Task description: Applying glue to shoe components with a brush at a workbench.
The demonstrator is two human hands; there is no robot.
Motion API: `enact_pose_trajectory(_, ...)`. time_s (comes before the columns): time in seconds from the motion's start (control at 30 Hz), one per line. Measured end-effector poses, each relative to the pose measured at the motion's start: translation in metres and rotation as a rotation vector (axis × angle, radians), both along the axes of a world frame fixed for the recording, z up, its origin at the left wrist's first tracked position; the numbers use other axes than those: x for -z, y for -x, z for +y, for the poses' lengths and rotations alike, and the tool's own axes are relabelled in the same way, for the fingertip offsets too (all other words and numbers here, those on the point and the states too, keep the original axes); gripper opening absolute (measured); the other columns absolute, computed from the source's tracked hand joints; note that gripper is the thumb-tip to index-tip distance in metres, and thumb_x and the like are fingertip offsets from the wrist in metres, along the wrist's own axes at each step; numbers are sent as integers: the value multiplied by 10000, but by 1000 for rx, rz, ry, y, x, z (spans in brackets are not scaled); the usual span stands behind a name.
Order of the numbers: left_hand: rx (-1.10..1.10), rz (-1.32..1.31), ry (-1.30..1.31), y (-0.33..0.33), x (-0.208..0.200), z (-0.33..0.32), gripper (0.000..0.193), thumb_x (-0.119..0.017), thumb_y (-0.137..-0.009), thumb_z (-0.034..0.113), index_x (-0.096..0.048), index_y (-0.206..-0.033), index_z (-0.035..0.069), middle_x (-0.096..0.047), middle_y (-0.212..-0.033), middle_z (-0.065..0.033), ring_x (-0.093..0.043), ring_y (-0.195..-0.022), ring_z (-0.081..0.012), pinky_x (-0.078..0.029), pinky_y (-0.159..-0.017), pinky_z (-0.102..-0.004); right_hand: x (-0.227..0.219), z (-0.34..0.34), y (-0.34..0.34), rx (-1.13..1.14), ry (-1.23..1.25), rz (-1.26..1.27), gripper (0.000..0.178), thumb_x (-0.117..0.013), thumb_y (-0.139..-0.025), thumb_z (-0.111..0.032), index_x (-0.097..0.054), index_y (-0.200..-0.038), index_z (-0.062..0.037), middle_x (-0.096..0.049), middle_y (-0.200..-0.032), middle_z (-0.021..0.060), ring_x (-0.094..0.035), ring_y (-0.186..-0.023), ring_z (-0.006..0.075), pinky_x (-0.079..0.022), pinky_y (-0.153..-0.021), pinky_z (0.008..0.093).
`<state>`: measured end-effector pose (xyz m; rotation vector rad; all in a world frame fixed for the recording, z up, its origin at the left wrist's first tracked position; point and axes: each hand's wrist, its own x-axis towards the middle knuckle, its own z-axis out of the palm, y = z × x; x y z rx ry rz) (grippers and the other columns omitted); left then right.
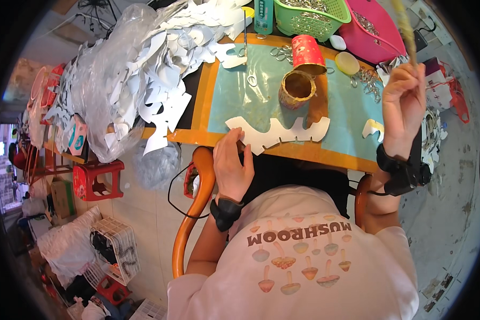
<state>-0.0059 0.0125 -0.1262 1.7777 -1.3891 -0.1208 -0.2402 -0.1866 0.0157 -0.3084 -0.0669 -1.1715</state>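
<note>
Head view shows the left hand (232, 162) with its fingers (230, 140) pressed down on the near end of a white card cutout (277, 133), a long strip with a scalloped edge that lies flat near the front edge of the worktop (325, 154). The right hand (402, 104) is raised above the worktop's right side, its fingers (405, 74) closed around the handle of a brush (405, 29) that points up and away. Both wrists wear black bands.

Just behind the cutout a yellowish open cup (296, 88) stands on a teal mat (250, 101), and behind that a red cup (308, 53) tilts on its side. A small white card scrap (372, 128) lies on the mat below the right hand. Farther back are a green basket (312, 18) and a pink basket (373, 26). At the left end of the worktop, a heap of white cutouts (165, 69) spills out of a clear plastic bag (104, 80).
</note>
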Motion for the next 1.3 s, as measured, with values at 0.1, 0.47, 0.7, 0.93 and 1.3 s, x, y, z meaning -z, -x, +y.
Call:
enact_pose_trajectory(0.1, 2, 5, -1, -3, 4, 0, 364, -606, -817, 3, -522, -1172, 10, -638, -1029, -129, -590, -955, -302, -438, -861, -372, 4, 14, 8, -30, 49, -14, 189, -511, -970, -170, -516, -938, 15, -450, -778, 27, -453, -709, 98, -560, -677, 229)
enact_pose_trajectory(0.47, 29, -5, 18, -11, 13, -1, 340, -605, -815, -13, -527, -1145, 6, -655, -999, -122, -600, -948, -293, -448, -845, -365, 98, 108, -15, 300, 187, 1165, 125, -554, -920, -63, -511, -816, -8, -586, -640, 78, -606, -537, 120, -519, -452, 233)
enact_pose_trajectory(0.7, 31, 31, 32, -14, 16, -2, 329, -606, -812, -31, -537, -1131, 6, -670, -950, -112, -619, -908, -287, -450, -853, -366, 91, 102, -30, 328, 321, 1365, 144, -592, -906, -67, -544, -783, -8, -605, -647, 67, -575, -507, 92, -505, -469, 215)
enact_pose_trajectory(0.93, 42, 17, 64, -15, 18, -4, 324, -618, -806, -27, -549, -1120, 15, -686, -930, -116, -637, -908, -291, -405, -970, -400, 82, 107, -40, 305, 368, 1347, 151, -593, -899, -43, -536, -761, -15, -579, -607, 53, -547, -479, 78, -456, -446, 193)
enact_pose_trajectory(1.3, 43, 21, 41, -16, 17, -3, 329, -619, -806, -25, -550, -1125, 12, -684, -924, -106, -641, -909, -279, -400, -974, -412, 70, 107, -35, 424, 456, 1412, 103, -591, -886, -15, -541, -797, -2, -569, -603, 56, -538, -470, 85, -445, -433, 200)
